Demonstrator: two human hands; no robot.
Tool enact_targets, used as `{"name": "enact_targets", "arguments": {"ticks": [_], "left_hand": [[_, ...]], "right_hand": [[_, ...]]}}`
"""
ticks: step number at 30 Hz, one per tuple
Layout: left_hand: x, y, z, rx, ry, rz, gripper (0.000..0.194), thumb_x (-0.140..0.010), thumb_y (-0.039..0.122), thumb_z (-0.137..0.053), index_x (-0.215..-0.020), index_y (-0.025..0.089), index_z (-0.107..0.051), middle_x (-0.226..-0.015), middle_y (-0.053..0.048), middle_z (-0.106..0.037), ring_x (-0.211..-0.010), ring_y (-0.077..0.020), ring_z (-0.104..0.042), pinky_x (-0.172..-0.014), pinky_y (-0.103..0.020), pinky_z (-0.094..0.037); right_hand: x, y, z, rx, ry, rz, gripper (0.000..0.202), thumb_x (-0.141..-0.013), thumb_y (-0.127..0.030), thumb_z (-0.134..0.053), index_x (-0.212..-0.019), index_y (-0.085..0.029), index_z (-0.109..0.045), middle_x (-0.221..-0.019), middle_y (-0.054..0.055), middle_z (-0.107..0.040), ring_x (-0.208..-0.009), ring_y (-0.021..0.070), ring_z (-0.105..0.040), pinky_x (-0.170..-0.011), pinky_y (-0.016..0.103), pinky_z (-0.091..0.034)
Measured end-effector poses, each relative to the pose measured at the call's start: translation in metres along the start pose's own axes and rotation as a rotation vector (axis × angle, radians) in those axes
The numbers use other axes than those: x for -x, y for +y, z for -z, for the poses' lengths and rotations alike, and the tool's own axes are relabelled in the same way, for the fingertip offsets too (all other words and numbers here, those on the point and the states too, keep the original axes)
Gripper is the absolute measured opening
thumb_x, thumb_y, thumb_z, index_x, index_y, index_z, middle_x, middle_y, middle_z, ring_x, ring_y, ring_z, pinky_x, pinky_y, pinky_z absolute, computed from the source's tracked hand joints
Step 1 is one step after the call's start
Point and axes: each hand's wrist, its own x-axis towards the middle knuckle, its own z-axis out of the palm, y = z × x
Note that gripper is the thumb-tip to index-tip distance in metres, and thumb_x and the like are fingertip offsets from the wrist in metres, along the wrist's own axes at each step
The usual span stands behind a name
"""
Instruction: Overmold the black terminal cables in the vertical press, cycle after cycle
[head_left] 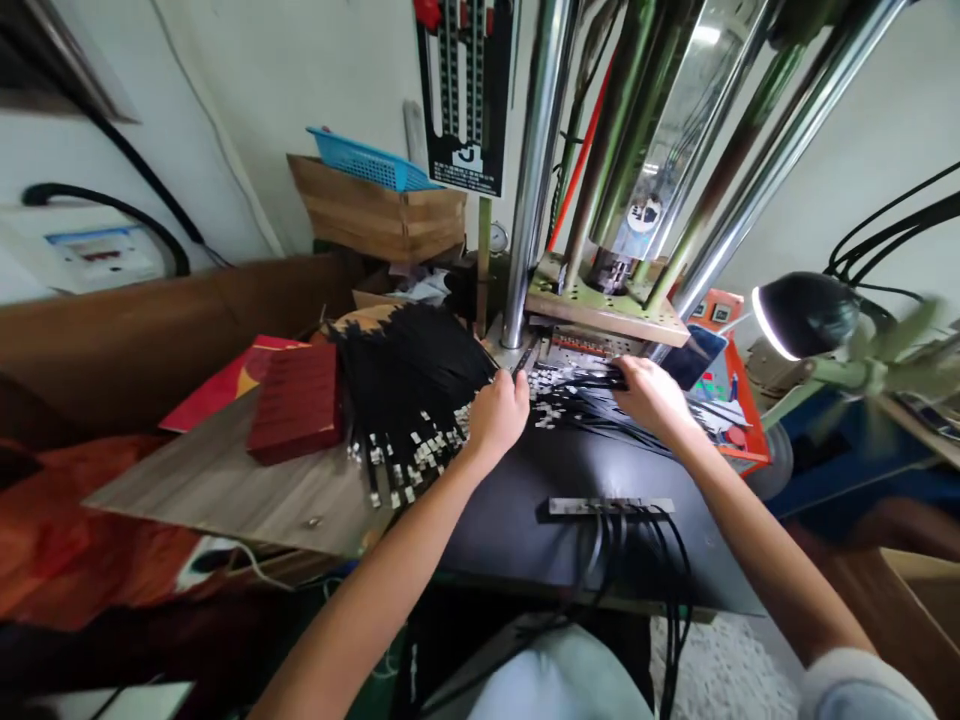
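My left hand point(499, 410) is closed, thumb upward, round a slim dark tool point(525, 358) that points toward the press; its exact kind is unclear. To its left lies a thick bundle of black cables point(420, 350) with silvery-white connector ends. My right hand point(651, 395) pinches some black cables point(596, 382) at the foot of the press, above more loose cables with pale ends. Nearer to me, a slotted metal bar point(611, 506) rests on the dark work surface point(510, 510), several cables set in it and hanging over the front edge.
A press point(611, 315) with steel columns rises behind my hands. Right of it stand an orange tray point(754, 440) and a lit lamp point(806, 312); a green fan point(870, 370) is beyond. A dark red box point(296, 403) sits left, a cardboard box point(375, 215) behind.
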Motion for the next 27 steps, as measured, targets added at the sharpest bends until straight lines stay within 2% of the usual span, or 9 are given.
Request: {"name": "enact_targets", "arguments": {"ticks": [3,5,9,13,16,19,23,25,27], "left_hand": [[0.014,0.006,0.003,0.045,-0.045,-0.172,0.036,-0.1,0.036,-0.031,-0.097,0.014,-0.059,-0.08,-0.012,-0.071,-0.077,-0.0242,-0.07,-0.062,-0.028,-0.041],[0.022,0.009,0.005,0.167,-0.112,-0.343,0.036,-0.1,0.036,-0.03,-0.091,0.017,-0.059,-0.074,-0.006,-0.069,-0.073,-0.0201,-0.068,-0.063,-0.026,-0.041],[0.028,0.012,0.001,0.518,-0.329,-0.591,0.036,-0.099,0.039,-0.032,-0.089,0.019,-0.06,-0.076,-0.001,-0.065,-0.071,-0.0145,-0.063,-0.068,-0.024,-0.044],[0.028,0.016,-0.016,0.38,-0.541,-0.671,0.022,-0.089,0.036,-0.057,-0.106,0.022,-0.063,-0.094,-0.001,-0.068,-0.09,-0.0179,-0.064,-0.082,-0.026,-0.047],[0.033,0.02,-0.015,0.094,-0.559,-0.717,0.02,-0.092,0.032,-0.052,-0.105,0.023,-0.065,-0.111,-0.005,-0.065,-0.095,-0.0206,-0.066,-0.085,-0.03,-0.049],[0.04,0.02,0.01,-0.147,-0.501,-0.734,0.024,-0.095,0.031,-0.045,-0.109,0.025,-0.064,-0.135,-0.009,-0.051,-0.087,-0.0198,-0.069,-0.074,-0.03,-0.052],[0.059,0.005,0.038,-0.197,-0.696,-0.728,0.028,-0.095,0.037,-0.047,-0.116,0.027,-0.062,-0.104,-0.004,-0.069,-0.084,-0.0219,-0.071,-0.07,-0.03,-0.053],[0.078,-0.009,0.032,-0.16,-0.778,-0.711,0.035,-0.091,0.038,-0.053,-0.123,0.027,-0.059,-0.097,-0.004,-0.073,-0.086,-0.0241,-0.072,-0.07,-0.03,-0.055],[0.097,-0.022,0.017,-0.137,-0.695,-0.697,0.038,-0.094,0.03,-0.047,-0.13,0.022,-0.056,-0.102,-0.008,-0.074,-0.086,-0.0245,-0.072,-0.071,-0.032,-0.055]], "right_hand": [[-0.004,-0.006,-0.039,-0.029,-0.063,0.11,0.083,-0.067,-0.037,-0.078,-0.139,-0.008,-0.046,-0.144,0.026,-0.045,-0.133,0.0412,-0.042,-0.102,0.047,-0.04],[0.007,-0.005,-0.05,-0.09,-0.024,0.188,0.086,-0.078,-0.038,-0.07,-0.149,-0.01,-0.032,-0.156,0.024,-0.025,-0.143,0.0397,-0.025,-0.11,0.051,-0.031],[0.045,0.01,-0.049,-0.299,-0.257,0.304,0.056,-0.087,-0.022,-0.055,-0.142,-0.021,-0.045,-0.132,0.014,-0.059,-0.12,0.028,-0.055,-0.099,0.041,-0.043],[0.067,0.033,-0.047,-0.393,-0.489,0.27,0.044,-0.083,-0.04,-0.068,-0.124,-0.025,-0.063,-0.114,0.01,-0.064,-0.105,0.0254,-0.061,-0.09,0.037,-0.05],[0.079,0.049,-0.042,-0.422,-0.506,0.192,0.059,-0.076,-0.051,-0.073,-0.127,-0.024,-0.061,-0.131,0.014,-0.054,-0.119,0.031,-0.053,-0.099,0.045,-0.046],[0.104,0.06,-0.032,-0.47,-0.422,0.156,0.04,-0.092,-0.038,-0.056,-0.126,-0.017,-0.059,-0.126,0.015,-0.057,-0.116,0.0277,-0.054,-0.1,0.044,-0.045],[0.152,0.056,-0.03,-0.622,-0.397,0.119,0.034,-0.096,-0.027,-0.045,-0.129,-0.023,-0.054,-0.122,0.01,-0.059,-0.107,0.0203,-0.06,-0.094,0.035,-0.051],[0.17,0.047,-0.039,-0.596,-0.356,0.086,0.037,-0.093,-0.015,-0.042,-0.127,-0.022,-0.055,-0.119,0.011,-0.06,-0.105,0.0201,-0.062,-0.089,0.033,-0.054],[0.178,0.039,-0.049,-0.5,-0.275,0.067,0.046,-0.085,-0.001,-0.035,-0.12,-0.02,-0.058,-0.113,0.011,-0.063,-0.101,0.0213,-0.063,-0.084,0.033,-0.056]]}}
